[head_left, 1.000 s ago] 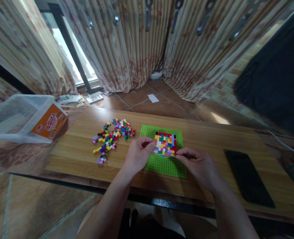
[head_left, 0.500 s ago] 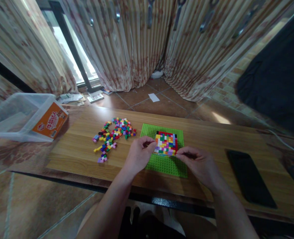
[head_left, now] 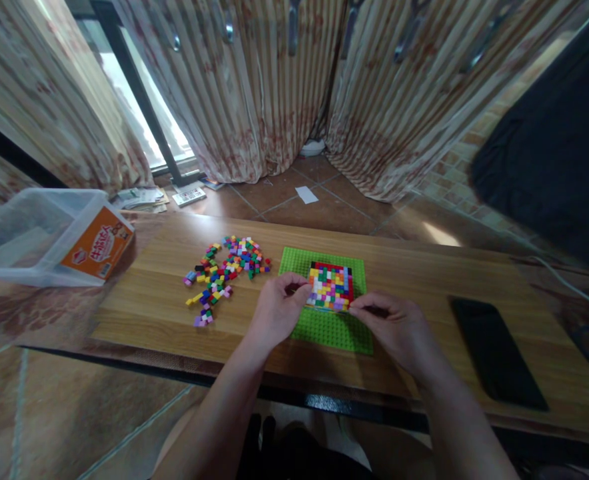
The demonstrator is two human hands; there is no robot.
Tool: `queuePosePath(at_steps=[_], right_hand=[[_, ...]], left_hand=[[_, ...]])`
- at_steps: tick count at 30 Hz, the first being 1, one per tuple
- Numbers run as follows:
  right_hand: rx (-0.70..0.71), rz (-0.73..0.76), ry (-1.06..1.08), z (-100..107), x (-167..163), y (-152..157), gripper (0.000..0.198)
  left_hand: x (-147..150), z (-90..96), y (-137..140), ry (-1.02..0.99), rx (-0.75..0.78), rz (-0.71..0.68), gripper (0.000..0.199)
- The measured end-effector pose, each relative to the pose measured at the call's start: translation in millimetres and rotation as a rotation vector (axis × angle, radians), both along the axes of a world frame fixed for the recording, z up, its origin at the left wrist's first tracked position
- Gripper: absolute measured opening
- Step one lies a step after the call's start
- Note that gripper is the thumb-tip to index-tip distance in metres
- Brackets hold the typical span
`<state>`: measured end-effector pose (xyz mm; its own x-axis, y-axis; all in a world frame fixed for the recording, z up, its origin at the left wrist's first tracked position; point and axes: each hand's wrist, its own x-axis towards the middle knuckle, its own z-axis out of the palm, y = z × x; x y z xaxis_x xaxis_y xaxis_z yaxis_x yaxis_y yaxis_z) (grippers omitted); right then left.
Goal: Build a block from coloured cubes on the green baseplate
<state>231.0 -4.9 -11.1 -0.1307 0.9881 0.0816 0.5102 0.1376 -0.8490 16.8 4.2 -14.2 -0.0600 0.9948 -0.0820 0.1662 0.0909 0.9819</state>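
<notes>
Mosaic (head_left: 330, 285) lies between left grip (head_left: 280, 303) and right grip (head_left: 393, 327), both pinched together at its edges.

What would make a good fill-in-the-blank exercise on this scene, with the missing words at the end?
The studded baseplate is coloured ____.
The loose bricks lie to the person's ____ of the baseplate.
The label on the see-through bin is mostly ____.
The flat object lying beyond the right hand is coloured ____.

Missing words: green; left; orange; black.
</notes>
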Motion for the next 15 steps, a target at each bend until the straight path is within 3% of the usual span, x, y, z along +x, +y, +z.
queuePosePath(at_steps=[12, 15], right_hand=[[-0.091, -0.031, 0.195, -2, 2, 0, 0.018], [-0.052, -0.143, 0.241, 5, 5, 4, 0.023]], left_hand=[[1, 1.1, 2, -0.009, 0.002, 0.013, 0.015], [1, 2.0, 2, -0.015, -0.005, 0.006, 0.015]])
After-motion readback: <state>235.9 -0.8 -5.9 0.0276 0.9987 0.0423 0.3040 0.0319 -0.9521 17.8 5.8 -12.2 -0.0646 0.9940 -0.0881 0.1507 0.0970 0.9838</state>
